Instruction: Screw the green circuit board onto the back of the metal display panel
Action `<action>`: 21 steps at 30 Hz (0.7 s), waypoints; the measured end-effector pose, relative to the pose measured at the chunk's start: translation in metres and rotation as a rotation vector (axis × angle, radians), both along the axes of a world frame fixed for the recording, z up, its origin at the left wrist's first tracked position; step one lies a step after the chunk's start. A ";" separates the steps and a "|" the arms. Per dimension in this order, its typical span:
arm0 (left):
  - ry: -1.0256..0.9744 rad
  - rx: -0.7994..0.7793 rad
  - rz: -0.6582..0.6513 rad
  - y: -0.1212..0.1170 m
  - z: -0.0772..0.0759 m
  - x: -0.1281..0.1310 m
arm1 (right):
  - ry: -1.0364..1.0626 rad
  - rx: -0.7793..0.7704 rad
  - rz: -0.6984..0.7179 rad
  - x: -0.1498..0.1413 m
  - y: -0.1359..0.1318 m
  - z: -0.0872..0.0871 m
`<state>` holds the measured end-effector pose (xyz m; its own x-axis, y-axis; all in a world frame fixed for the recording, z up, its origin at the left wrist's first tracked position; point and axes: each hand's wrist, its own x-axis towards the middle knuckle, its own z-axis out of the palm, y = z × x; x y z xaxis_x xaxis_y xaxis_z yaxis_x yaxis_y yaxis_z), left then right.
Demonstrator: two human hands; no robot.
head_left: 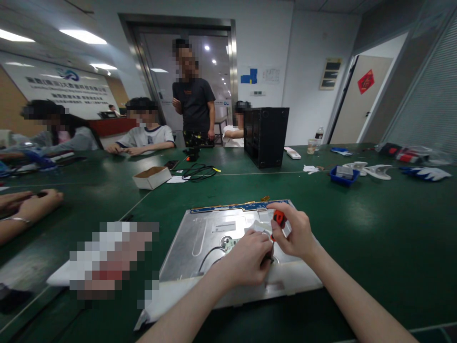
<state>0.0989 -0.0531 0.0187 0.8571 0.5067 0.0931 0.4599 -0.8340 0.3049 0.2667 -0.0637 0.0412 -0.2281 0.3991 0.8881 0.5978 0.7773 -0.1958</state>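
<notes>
A flat silver metal panel [182, 247], looking like the back of a display panel, lies on the green table in front of me. A blue circuit board strip [228, 207] runs along its far edge. My right hand [298, 236] grips a screwdriver [279, 218] with a red and black handle, held upright with the shaft pointing down at the panel. Close against the shaft, my left hand [246, 259] rests on the panel with its fingers curled together; what they pinch is hidden. A small green board [230, 245] with a black cable [205, 257] shows beside my left hand.
Farther back on the table [374, 228] stand a black computer case [267, 138], a white box [152, 179] and a blue tray [344, 176]. Black cables [200, 172] lie beside the box. A co-worker's hands [39, 205] are at the left; several people are across the table.
</notes>
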 end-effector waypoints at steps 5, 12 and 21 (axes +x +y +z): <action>-0.005 0.012 0.011 -0.001 -0.001 0.000 | 0.004 0.012 -0.001 -0.001 0.000 0.000; -0.006 0.010 0.009 -0.001 -0.001 0.000 | -0.013 -0.005 0.008 0.000 0.002 -0.003; 0.019 0.003 0.036 -0.002 0.004 0.001 | -0.003 -0.021 -0.016 0.001 0.005 -0.005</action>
<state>0.0997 -0.0550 0.0228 0.8398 0.5373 0.0780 0.4958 -0.8174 0.2932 0.2677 -0.0589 0.0359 -0.2238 0.4210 0.8790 0.6111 0.7632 -0.2100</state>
